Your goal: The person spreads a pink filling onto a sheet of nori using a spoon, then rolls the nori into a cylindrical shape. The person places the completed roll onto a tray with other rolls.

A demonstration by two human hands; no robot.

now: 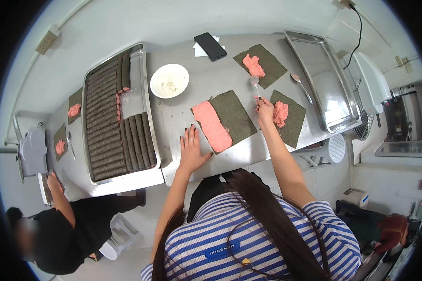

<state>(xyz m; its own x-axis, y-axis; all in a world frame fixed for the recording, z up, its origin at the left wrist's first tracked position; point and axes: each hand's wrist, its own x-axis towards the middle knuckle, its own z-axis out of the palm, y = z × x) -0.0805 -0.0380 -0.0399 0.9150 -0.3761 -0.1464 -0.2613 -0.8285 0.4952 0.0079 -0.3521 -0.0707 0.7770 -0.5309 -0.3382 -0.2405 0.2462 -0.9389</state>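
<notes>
A dark green seaweed sheet point(237, 114) lies in front of me, with pink paste point(212, 126) spread in a wide band over its left part. My left hand point(191, 152) rests on the steel table beside this sheet's near-left edge, fingers spread. My right hand point(266, 112) grips a spoon point(254, 81), whose bowl is at the near edge of a pink lump point(254, 65) on a farther seaweed sheet point(274, 70). To the right of that hand, another seaweed sheet point(293, 129) carries a rough mound of pink paste point(280, 114).
On the left, a metal tray point(150, 112) holds several dark seaweed rolls point(103, 112). A white bowl point(169, 81) and a black phone point(210, 46) stand farther back. At right lie a second spoon point(302, 88) and a metal tray point(333, 100). Another person point(56, 239) works at far left.
</notes>
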